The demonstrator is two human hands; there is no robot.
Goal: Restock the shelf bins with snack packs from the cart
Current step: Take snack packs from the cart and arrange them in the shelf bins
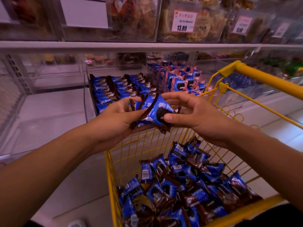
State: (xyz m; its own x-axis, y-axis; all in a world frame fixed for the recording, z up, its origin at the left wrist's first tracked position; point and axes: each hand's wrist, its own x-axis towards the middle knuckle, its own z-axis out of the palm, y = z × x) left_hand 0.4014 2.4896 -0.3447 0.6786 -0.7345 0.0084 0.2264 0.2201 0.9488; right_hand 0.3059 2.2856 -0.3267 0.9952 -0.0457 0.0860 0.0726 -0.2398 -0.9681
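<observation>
Head view. Both hands hold a small stack of blue cookie packs [152,110] above the yellow cart [113,185]: my left hand [118,117] cradles them from beneath, my right hand [188,112] pinches the front pack, probably squaring them for shelving. Front pack's face tilts toward me, its long axis running upper left to lower right. Beyond the cart's far rim, the clear shelf bin [88,95] holds upright rows.

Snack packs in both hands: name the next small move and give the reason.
Probably carry the held snack packs forward and set them in the bin of matching blue-and-brown packs. Both the left hand and right hand grip them above the cart, just before that bin.
</observation>
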